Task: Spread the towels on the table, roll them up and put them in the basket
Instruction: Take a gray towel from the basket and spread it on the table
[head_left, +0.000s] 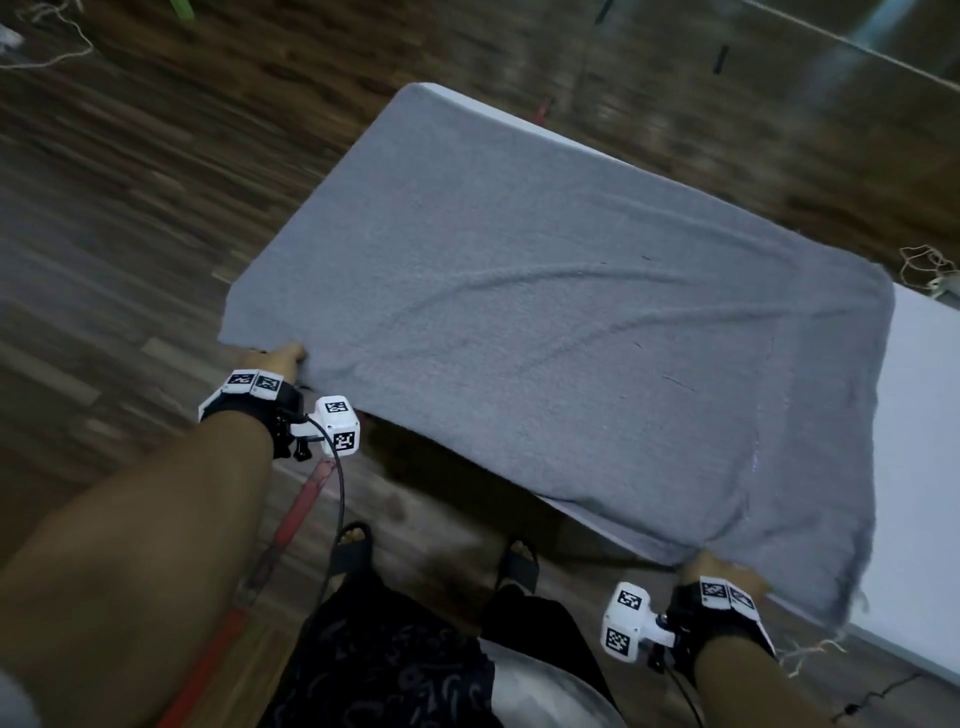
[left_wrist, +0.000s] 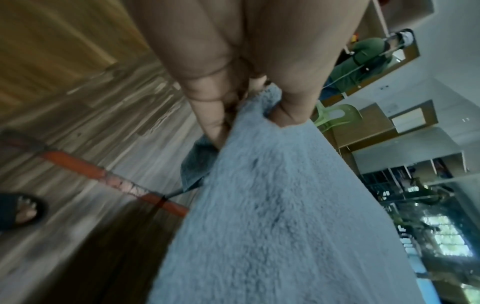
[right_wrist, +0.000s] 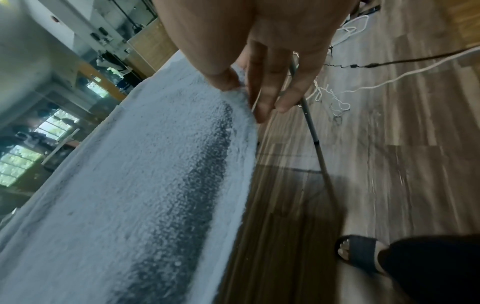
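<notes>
Now pinching the near left corner of a grey towel: left hand, thumb on top of the cloth and fingers curled underneath, as seen close up from the left wrist. Gripping the near right corner likewise: right hand, thumb pressed on the upper face of the cloth, the fingers reaching down past its edge and under it. Strapped round both wrists, black bands with white marker blocks. Stretched between the two hands, the near edge of the towel, lifted a little clear of the table edge; beyond it, the rest of the cloth spread flat over a white table, with a few long shallow creases running across the middle and a seam near the right side. Covered almost entirely at the left end, the table top; left bare only on the right, past the towel's frayed right edge. Below and around, a dark wood-pattern floor, two feet in black slippers just in front of the table, a red strip on the floor by the left arm, and loose white cords lying beyond the table's far right.
</notes>
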